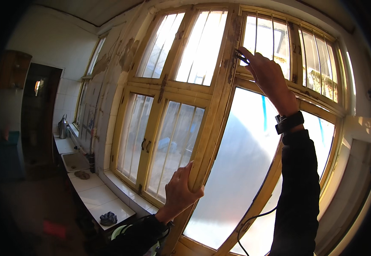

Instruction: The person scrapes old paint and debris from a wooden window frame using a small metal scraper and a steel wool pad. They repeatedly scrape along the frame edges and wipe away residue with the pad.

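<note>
My right hand (267, 72) is raised high, holding a small dark two-pronged tool (243, 57) whose exact kind I cannot tell. The tool's tips meet the upper part of a yellow-painted wooden post (225, 76), where dark patches of paint loss run down the wood. Lower down, my left hand (182, 190) grips the same post, fingers on its left side and thumb towards the right. To the right of the post is a door frame with a large frosted pane (236, 153). Left of it stands a paned wooden window (169, 124) with vertical bars outside.
A white-tiled counter (92, 193) with a sink (74, 162) runs along the left, bearing a brown cloth (82, 175), a crumpled dark bag (108, 219) and a metal thermos (63, 128). A black cable (252, 217) hangs by my right sleeve. Wall plaster (129, 54) is peeling.
</note>
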`<state>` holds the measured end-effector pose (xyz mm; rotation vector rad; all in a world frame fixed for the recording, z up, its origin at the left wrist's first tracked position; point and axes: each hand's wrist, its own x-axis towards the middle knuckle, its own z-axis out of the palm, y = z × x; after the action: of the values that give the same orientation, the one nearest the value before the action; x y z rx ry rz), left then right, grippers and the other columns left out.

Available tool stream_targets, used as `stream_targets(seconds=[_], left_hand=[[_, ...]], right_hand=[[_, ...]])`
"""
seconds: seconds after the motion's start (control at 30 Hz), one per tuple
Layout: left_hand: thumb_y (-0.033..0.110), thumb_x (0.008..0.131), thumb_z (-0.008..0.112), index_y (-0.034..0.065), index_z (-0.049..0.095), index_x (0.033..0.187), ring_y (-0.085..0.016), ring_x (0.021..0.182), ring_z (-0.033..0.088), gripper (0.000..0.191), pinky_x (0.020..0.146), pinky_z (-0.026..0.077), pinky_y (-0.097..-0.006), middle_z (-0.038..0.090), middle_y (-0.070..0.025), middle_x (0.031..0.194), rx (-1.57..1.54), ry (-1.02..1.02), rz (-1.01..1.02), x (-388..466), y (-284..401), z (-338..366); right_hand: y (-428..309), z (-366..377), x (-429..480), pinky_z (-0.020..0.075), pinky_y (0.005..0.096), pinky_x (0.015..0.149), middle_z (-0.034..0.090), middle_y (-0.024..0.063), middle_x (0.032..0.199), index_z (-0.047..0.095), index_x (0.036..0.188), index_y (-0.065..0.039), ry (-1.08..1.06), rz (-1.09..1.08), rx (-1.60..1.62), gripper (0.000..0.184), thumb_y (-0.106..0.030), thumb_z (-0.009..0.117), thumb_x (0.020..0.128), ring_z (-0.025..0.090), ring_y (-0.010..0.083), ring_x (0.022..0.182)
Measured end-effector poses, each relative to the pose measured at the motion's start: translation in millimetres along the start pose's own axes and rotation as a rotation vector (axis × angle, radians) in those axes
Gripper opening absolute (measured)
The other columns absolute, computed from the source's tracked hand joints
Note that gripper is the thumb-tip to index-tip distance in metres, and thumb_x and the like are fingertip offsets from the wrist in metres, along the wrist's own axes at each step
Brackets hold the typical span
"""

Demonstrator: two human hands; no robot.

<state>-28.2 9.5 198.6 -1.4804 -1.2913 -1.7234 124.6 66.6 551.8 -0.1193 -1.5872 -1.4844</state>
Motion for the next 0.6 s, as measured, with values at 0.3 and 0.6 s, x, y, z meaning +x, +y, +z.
stream_targets(seconds=[0.3,0.6], left_hand=[[0.023,0.069,0.072,0.0058,0.046,0.136,-0.03,0.088,0.065,0.074,0.07,0.057,-0.0411,0.06,-0.0141,0.104,-0.007,0.035,0.016,0,3,-2],[0.017,0.068,0.074,0.002,0.047,0.134,-0.033,0.089,0.063,0.073,0.077,0.055,-0.0417,0.059,-0.0172,0.105,-0.018,0.049,-0.006,-1,8,-1]], right_hand=[[0,11,12,0.044,0.0345,0.043,0.055,0.0077,0.058,0.051,0.104,-0.006,-0.141,0.103,-0.016,0.015,-0.021,0.049,0.102,0.056,0.0219,0.048],[23,16,17,0.0452,0.0349,0.042,0.054,0.0097,0.059,0.05,0.104,-0.006,-0.014,0.0,-0.019,0.017,-0.022,0.047,0.103,0.055,0.0214,0.046]])
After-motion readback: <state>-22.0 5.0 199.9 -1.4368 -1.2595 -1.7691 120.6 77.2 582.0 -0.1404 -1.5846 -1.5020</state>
